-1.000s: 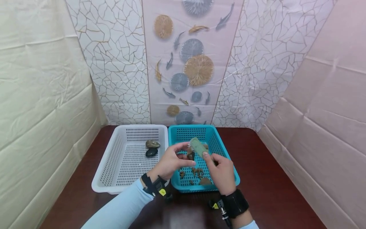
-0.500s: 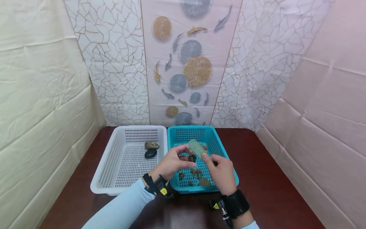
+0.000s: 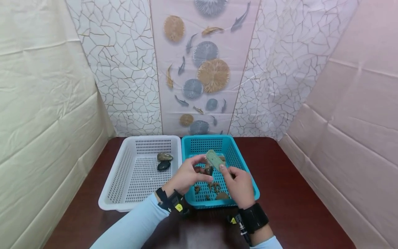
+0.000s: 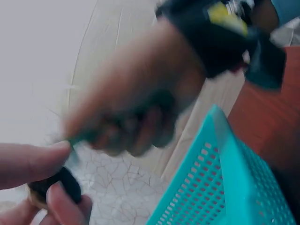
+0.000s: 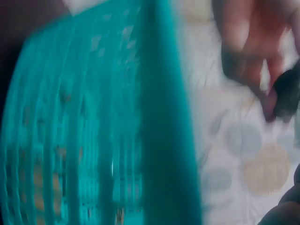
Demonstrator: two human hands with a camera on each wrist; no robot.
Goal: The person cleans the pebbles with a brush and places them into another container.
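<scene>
Over the teal basket (image 3: 214, 204), my left hand (image 3: 188, 175) holds a dark stone (image 4: 69, 183) between thumb and fingers. My right hand (image 3: 242, 186) grips a green brush (image 3: 214, 159), its thumb lying along the back. The brush head slants up toward the left fingertips and overlaps the stone in the head view; the bristles are mostly hidden. Motion blurs the right hand in the left wrist view. Below both hands, several small brown clumps (image 3: 214, 187) and a flat brown stone (image 3: 222, 196) lie in the teal basket.
A white basket (image 3: 112, 169) stands directly left of the teal one. Inside it are a brownish stone (image 3: 164, 156) and a black stone (image 3: 163, 165). Both baskets sit on a dark red-brown table (image 3: 286, 193), with cloth hung at the back and sides.
The brush head shifts and tilts slightly over the stone between frames. Both hands keep their hold and stay in nearly the same place; the baskets' contents look the same.
</scene>
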